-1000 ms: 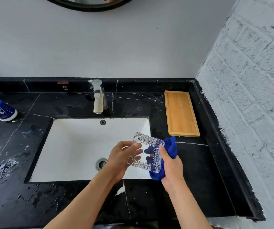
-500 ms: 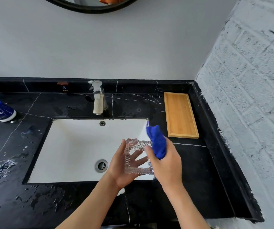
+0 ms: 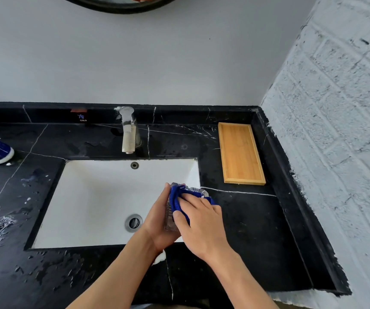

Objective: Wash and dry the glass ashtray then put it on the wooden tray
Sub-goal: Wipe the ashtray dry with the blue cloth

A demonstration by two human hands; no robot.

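Black marble table (image 3: 246, 230) with a white sink (image 3: 94, 204) set into it fills the view. Over the sink's right edge is the glass ashtray (image 3: 170, 221), held off the surface between both hands. The left hand (image 3: 157, 226) cups it from the left, fingers closed around it (mostly hidden behind the glass). The right hand (image 3: 202, 221) presses a blue cloth (image 3: 176, 198) flat onto it — fingers together, spread over the cloth. The wooden tray (image 3: 240, 152) lies bare near the brick wall, well apart — right of the faucet (image 3: 129, 132).
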